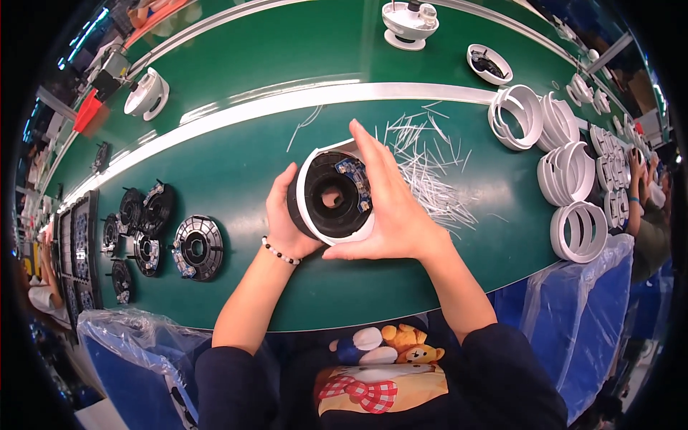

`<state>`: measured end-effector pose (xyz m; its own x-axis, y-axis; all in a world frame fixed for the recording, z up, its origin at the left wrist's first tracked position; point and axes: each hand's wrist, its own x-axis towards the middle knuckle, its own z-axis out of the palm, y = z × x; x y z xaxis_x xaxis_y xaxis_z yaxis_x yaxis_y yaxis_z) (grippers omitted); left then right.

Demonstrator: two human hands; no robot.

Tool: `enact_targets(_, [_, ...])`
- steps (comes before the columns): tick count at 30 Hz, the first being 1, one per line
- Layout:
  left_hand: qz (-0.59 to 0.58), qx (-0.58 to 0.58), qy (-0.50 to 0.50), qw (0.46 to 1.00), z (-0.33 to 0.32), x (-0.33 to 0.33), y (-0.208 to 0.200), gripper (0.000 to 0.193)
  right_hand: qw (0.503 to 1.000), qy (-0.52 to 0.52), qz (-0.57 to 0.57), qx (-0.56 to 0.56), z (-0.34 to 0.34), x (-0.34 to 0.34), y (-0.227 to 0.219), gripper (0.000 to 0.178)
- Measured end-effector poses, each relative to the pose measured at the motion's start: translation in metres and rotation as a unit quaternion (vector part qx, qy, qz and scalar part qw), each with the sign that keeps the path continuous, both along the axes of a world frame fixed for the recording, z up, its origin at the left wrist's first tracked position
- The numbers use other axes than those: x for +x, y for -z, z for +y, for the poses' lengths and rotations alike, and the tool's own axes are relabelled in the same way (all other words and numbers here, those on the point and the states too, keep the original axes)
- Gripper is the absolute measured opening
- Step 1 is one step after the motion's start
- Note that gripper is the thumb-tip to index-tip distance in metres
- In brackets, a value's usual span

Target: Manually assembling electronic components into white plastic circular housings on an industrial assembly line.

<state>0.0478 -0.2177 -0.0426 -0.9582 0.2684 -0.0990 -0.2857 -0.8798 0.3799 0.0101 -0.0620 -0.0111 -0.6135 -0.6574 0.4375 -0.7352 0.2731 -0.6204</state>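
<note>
Between my two hands, above the green bench, is a round white housing with a black round insert inside it. A blue circuit board shows on the insert's right side, and a hole runs through its centre. My left hand wraps the housing's left and lower side, a beaded bracelet on its wrist. The fingers of my right hand lie along the right rim, with the thumb beneath. On the bench to the left rest several black discs with blue boards, the nearest black disc lying by itself.
Thin white strips are heaped right of my hands. White rings stand stacked at the right. A black tray of boards sits far left. Beyond the white rail stand white assembled units. Plastic-covered blue bins flank me.
</note>
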Motion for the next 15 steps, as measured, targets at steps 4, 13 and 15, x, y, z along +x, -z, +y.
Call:
enact_targets(4, [0.023, -0.011, -0.016, 1.000, 0.004, -0.002, -0.009, 0.042, 0.999, 0.008, -0.043, -0.029, 0.002, 0.000, -0.004, 0.123])
enact_targets(13, [0.001, -0.004, -0.042, 0.999, 0.003, -0.002, 0.005, 0.050, 0.998, 0.020, -0.048, -0.026, -0.001, 0.002, -0.001, 0.117])
enact_targets(15, [0.007, 0.033, -0.037, 0.999, 0.003, -0.002, 0.006, 0.050, 0.998, 0.018, -0.061, -0.027, -0.001, 0.002, 0.000, 0.118])
